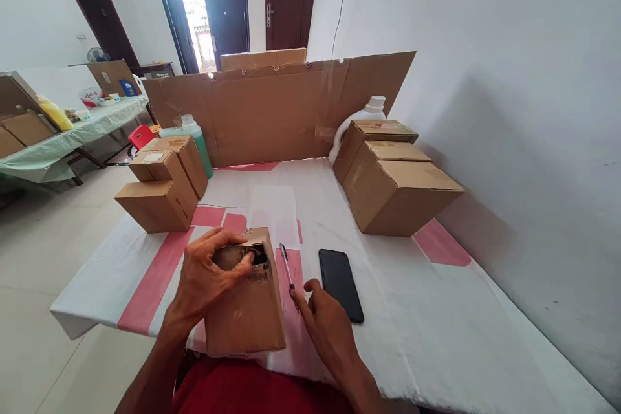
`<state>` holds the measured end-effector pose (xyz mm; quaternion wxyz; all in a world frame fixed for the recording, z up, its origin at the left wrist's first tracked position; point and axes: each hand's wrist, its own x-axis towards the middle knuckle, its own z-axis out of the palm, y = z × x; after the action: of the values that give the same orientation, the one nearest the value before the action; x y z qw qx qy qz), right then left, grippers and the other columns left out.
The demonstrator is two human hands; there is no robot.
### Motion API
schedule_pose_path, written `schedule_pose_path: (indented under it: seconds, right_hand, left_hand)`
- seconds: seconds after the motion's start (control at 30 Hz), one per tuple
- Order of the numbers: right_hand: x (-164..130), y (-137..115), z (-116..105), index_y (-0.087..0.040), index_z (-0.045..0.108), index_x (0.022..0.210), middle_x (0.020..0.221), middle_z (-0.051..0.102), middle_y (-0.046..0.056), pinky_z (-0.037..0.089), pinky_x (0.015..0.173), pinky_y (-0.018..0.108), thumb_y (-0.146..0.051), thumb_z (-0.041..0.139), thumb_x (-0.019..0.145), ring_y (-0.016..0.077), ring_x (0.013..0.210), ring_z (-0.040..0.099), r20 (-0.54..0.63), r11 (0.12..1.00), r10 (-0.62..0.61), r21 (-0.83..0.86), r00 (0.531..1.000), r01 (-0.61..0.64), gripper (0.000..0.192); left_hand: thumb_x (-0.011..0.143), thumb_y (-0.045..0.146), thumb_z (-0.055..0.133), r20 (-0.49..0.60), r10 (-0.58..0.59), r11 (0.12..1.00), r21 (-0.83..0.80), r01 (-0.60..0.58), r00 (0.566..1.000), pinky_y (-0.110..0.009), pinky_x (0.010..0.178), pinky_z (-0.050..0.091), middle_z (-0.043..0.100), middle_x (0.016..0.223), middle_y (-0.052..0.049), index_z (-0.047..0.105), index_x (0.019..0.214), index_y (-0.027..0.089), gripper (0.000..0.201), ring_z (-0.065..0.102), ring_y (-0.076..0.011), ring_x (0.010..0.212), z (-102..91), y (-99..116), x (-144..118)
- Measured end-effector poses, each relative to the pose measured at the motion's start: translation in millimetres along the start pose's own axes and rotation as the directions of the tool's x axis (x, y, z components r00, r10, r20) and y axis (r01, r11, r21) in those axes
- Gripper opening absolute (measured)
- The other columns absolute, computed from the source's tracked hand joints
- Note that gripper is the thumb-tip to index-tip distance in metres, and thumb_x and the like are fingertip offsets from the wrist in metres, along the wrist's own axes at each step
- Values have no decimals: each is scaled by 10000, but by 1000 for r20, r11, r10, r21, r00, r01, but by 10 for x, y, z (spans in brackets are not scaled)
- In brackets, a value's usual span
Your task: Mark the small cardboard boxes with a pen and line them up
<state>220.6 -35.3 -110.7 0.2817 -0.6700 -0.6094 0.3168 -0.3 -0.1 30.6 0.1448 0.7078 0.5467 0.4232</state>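
Observation:
A small brown cardboard box [245, 323] stands at the table's near edge, with a torn, dark hole in its upper part. My left hand [208, 272] grips it from the left, fingers over the top and thumb at the hole. Just right of the box, a slim silver-and-black pen [286, 265] points away from me. My right hand [330, 330] has its lower end at the fingertips, the other fingers curled in. Whether the pen also rests on the cloth is hard to see. Beside that hand lies a black smartphone [341, 284].
Cardboard boxes stand at the left [152, 207] and right [407, 204], with a green bottle [201, 145] and a white jug [344, 132] behind them. A tall cardboard panel [272, 116] closes the back. A white wall [533, 110] runs along the right.

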Motion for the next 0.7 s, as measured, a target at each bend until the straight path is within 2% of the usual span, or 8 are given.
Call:
schedule_pose_path:
  seconds: [0.07,0.13,0.27,0.4,0.47,0.57,0.63,0.7]
  right_hand:
    - [173,41,90,-219,590,904,829,734,110,452,666,352,-368,642,925,310,774,713,39,982,86,-174,996,-78,159]
    - [296,66,178,-216,575,856,874,751,156,448,669,360,-265,643,890,339,804,731,44,977,114,-185,993,-104,91]
    - [410,112,216,-242,509,731,751,718,112,454,660,354,-253,580,879,306,742,719,25,995,88,-49,996,-87,165]
    - [399,43,-28,-254,470,747,652,655,41,477,575,330,-459,471,948,232,589,662,3,981,57,184,998,-57,287]
    - [336,-112,-228,-242,505,871,730,684,41,492,535,314,-559,441,970,211,591,667,-76,902,46,431,996,-9,339]
    - [189,-479,-485,-231,600,975,834,710,37,501,514,275,-520,650,921,185,653,687,-219,589,-17,786,976,187,298]
    - [93,-733,-557,-234,674,977,843,701,26,483,483,251,-435,712,919,169,663,673,-273,469,-124,831,954,299,213]
    - [27,-932,-543,-242,724,973,887,687,25,485,487,250,-365,707,944,153,673,651,-344,474,-219,780,913,408,128]
  left_hand:
    - [799,252,727,15,9,1000,10,-9,1000,-273,703,525,756,882,-14,758,888,234,96,685,-189,791,20,1,1]
    - [824,287,743,27,13,1000,9,-13,1000,-274,727,525,761,894,-14,764,905,237,98,688,-191,807,30,-15,19]
    - [1007,396,565,42,27,999,-35,-25,999,-286,767,512,758,887,-30,776,915,229,284,687,-190,824,26,-62,87]
    - [1063,353,446,33,31,998,-58,-29,999,-285,761,500,760,888,-44,776,923,204,389,690,-186,814,35,-75,139]
    - [1060,345,455,47,37,998,-48,-34,998,-280,755,496,765,894,-44,771,914,202,376,688,-183,804,49,-68,146]
    - [1060,328,455,51,48,998,-40,-46,998,-276,759,492,770,902,-42,768,907,202,370,687,-178,802,69,-51,137]
    - [1061,322,454,51,49,998,-41,-47,998,-277,760,491,770,902,-42,771,916,203,368,689,-179,809,76,-38,125]
    - [1059,321,453,50,44,998,-38,-42,998,-280,760,492,767,895,-42,776,932,204,367,690,-183,815,78,-27,112]
